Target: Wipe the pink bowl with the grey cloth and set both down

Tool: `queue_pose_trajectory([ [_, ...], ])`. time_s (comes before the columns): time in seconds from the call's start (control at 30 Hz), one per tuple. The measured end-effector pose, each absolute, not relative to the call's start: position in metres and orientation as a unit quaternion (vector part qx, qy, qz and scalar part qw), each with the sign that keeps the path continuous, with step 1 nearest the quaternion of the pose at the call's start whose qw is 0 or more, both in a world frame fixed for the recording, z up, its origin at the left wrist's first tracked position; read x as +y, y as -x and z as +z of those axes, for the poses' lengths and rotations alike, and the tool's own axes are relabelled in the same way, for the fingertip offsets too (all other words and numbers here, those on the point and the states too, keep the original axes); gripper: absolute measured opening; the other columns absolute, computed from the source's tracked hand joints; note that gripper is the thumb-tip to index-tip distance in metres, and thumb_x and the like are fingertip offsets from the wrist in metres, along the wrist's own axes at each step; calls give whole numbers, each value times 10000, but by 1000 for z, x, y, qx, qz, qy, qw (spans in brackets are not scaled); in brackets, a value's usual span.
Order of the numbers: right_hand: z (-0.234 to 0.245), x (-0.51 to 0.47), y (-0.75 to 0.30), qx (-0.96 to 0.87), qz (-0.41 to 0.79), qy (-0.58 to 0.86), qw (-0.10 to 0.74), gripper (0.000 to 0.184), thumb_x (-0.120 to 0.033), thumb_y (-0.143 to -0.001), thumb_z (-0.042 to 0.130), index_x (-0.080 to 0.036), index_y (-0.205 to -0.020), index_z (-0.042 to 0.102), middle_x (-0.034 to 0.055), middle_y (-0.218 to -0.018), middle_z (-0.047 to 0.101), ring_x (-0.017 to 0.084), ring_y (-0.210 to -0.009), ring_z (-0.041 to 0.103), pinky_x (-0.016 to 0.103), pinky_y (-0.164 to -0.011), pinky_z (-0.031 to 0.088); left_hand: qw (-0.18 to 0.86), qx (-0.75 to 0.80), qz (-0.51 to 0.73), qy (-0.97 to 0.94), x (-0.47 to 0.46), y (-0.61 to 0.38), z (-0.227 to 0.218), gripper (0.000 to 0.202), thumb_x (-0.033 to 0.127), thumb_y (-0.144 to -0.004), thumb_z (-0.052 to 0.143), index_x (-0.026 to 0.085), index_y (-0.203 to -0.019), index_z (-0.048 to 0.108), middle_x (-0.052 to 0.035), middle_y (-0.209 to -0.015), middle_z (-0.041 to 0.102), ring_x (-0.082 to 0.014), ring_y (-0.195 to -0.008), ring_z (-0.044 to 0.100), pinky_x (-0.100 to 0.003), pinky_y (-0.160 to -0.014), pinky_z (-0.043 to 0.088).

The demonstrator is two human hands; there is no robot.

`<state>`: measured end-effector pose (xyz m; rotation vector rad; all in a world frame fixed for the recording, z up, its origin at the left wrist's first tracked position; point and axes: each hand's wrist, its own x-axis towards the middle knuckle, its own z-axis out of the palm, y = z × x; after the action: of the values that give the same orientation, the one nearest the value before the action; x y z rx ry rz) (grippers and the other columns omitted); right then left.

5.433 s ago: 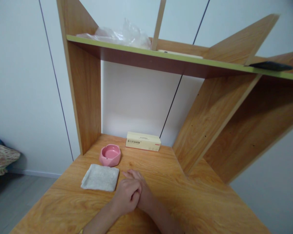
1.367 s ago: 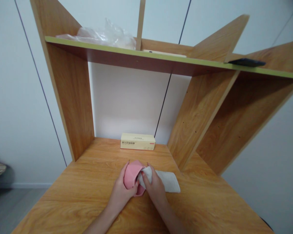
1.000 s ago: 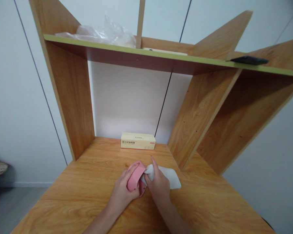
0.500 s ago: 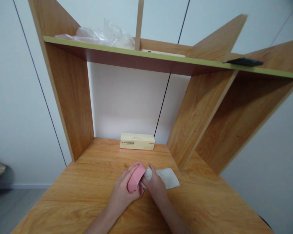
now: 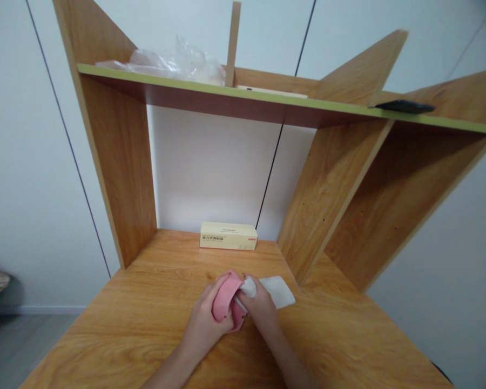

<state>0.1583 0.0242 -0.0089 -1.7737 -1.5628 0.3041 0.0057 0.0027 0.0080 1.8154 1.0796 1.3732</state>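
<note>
A hollow pink container-like piece is tilted above the front part of the desk, its opening facing right. My left hand wraps round its outer side, thumb below and fingers over the top. In my right hand is a white cloth, bunched against the pink piece's rim. The cloth's loose end sticks out to the right behind the hand. My right fingertips are partly hidden at the opening, and I cannot make out what kind of object the pink piece is.
A cream box with dark printing stands at the back of the wooden desk. Overhead, a shelf carries a crumpled clear plastic bag and a flat dark object. Wooden dividers rise on the right.
The pink piece has turned slightly, showing more of its inside. My right hand has shifted a little with the cloth at the rim, and the cloth's free end has moved slightly.
</note>
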Motion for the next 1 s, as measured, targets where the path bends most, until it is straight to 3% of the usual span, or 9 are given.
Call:
queue_pose_trajectory([
  [0.2,3,17,-161,-666,-21,679,309,577,-327,-714,524,-191,-1266,428,59,-774,643,252,-775,595,314,-654,430,265,381,471,-751,-1,-2,12,680,78,-570,587,258,-1219,490,-43,-1203,551,-229,-1078,515,-335,-960,385],
  [0.4,-7,15,-160,-656,120,648,369,561,-237,-727,442,-179,-1282,384,67,-947,656,215,-820,614,286,-694,444,258,377,451,-767,0,3,15,617,205,-663,618,281,-1251,449,-51,-1218,536,-234,-1084,512,-323,-936,397],
  [0.57,-10,17,-155,-567,225,612,504,348,-301,-754,433,-165,-1052,548,83,-925,654,209,-856,597,282,-730,459,281,417,501,-705,3,5,8,769,325,-640,680,211,-1315,331,-120,-1313,418,-277,-1169,425,-402,-981,338],
  [0.73,-11,19,-145,-513,322,578,547,226,-368,-728,470,-161,-742,560,47,-662,635,188,-610,588,273,-568,474,273,402,508,-711,1,-2,-5,776,258,-657,659,184,-1326,273,-133,-1337,385,-273,-1212,376,-435,-1007,303],
  [0.83,-11,20,-139,-530,311,559,556,220,-338,-685,521,-174,-828,549,42,-771,650,188,-699,605,274,-635,477,224,405,512,-724,2,-3,-8,702,153,-677,570,172,-1316,281,-137,-1299,432,-251,-1171,431,-415,-987,339],
  [0.9,-10,20,-136,-530,267,578,560,332,-321,-650,561,-182,-950,522,50,-877,647,195,-784,607,278,-684,471,202,414,515,-723,4,-2,-6,698,124,-665,540,171,-1314,287,-132,-1277,456,-239,-1140,464,-392,-971,364],
  [1.0,-7,19,-136,-525,201,638,526,439,-319,-648,570,-187,-1058,483,46,-848,647,201,-724,613,278,-632,462,181,428,513,-722,5,-1,-1,707,133,-662,527,177,-1324,284,-112,-1253,483,-229,-1126,478,-360,-950,390],
])
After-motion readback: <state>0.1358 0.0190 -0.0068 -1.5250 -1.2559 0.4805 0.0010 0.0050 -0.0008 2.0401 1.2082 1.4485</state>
